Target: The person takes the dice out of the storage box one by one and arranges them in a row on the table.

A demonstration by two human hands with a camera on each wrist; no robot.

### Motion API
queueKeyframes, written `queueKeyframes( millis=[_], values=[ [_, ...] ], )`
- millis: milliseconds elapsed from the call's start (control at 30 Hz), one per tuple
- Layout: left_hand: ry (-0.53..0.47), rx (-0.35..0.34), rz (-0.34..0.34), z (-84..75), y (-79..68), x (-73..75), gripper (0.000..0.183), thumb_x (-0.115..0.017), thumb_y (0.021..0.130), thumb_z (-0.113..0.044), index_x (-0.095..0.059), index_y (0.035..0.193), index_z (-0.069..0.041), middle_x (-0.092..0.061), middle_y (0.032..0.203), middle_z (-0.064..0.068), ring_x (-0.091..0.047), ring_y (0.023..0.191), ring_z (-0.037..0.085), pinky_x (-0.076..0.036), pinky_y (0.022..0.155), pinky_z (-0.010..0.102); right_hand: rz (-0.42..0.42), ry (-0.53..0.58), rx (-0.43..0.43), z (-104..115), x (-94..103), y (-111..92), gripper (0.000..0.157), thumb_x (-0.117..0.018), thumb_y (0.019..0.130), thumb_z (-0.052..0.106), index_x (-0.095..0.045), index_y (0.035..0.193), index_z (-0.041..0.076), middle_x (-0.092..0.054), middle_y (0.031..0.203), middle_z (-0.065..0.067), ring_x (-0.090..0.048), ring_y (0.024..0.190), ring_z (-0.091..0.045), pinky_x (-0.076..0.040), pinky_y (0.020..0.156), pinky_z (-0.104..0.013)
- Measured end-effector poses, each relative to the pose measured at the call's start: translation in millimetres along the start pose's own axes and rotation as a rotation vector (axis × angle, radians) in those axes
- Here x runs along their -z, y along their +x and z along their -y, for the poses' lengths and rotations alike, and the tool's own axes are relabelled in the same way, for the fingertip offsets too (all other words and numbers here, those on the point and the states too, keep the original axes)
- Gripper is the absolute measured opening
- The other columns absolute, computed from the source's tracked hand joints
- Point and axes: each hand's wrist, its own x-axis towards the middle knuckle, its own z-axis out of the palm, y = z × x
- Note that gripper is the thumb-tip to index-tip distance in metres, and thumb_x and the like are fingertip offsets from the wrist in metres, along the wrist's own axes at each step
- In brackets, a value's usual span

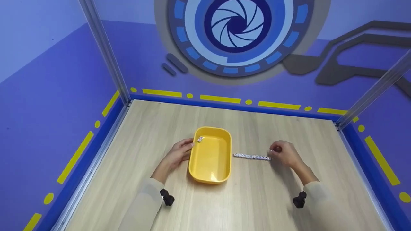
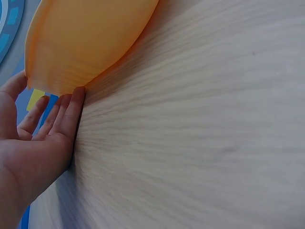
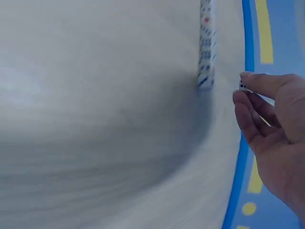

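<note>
A yellow plastic box stands on the table, with a few small white dice in its far left corner. Against the box's left side rests my left hand, its fingers nearly straight, fingertips at the wall and thumb by the rim, as the left wrist view also shows. To the right of the box lies a straight row of white dice. My right hand pinches a single die between thumb and fingertips, just past the right end of the row.
The light wood table is bounded by blue walls with yellow dashes at the back and both sides. Metal corner posts rise at the back left and back right.
</note>
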Motion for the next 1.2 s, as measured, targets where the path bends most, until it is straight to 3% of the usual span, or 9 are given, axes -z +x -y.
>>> queueKeyframes(
  millis=[167,367,767,1200],
  values=[
    [0.005,0.001,-0.011,-1.3,-0.5,0.5,0.051,-0.059,0.101,-0.028,-0.045,0.147,-0.011,-0.054,0.143,0.016,-0.058,0.125,0.03,-0.053,0.096,0.041,0.035,0.019,-0.121,-18.2,-1.8,-17.3,0.009,-0.074,0.088,0.007,-0.071,0.097,0.006,-0.065,0.089,-0.005,-0.057,0.08,-0.019,-0.049,0.065,-0.03],
    [0.008,0.0,-0.013,-1.5,-0.7,-0.1,0.051,-0.058,0.102,-0.028,-0.045,0.148,-0.011,-0.054,0.143,0.016,-0.058,0.125,0.03,-0.054,0.095,0.041,0.046,0.071,-0.182,-23.7,-8.7,-26.2,0.01,-0.073,0.089,0.006,-0.07,0.098,0.006,-0.064,0.089,-0.006,-0.057,0.077,-0.02,-0.05,0.059,-0.025],
    [-0.017,0.009,-0.019,0.0,0.0,-0.5,0.051,-0.059,0.101,-0.028,-0.046,0.147,-0.011,-0.055,0.142,0.014,-0.058,0.125,0.029,-0.053,0.097,0.042,0.061,0.132,-0.217,-24.3,-16.8,-33.7,0.015,-0.072,0.089,0.004,-0.069,0.104,0.007,-0.061,0.097,-0.008,-0.058,0.081,-0.021,-0.053,0.059,-0.025],
    [-0.01,0.012,-0.038,0.8,-1.3,-0.9,0.05,-0.06,0.1,-0.029,-0.047,0.146,-0.013,-0.056,0.141,0.013,-0.06,0.123,0.028,-0.054,0.095,0.04,0.052,0.135,-0.18,-19.9,-22.0,-30.5,0.015,-0.072,0.088,0.002,-0.071,0.102,0.01,-0.06,0.094,-0.006,-0.057,0.078,-0.02,-0.052,0.057,-0.026]
  ],
)
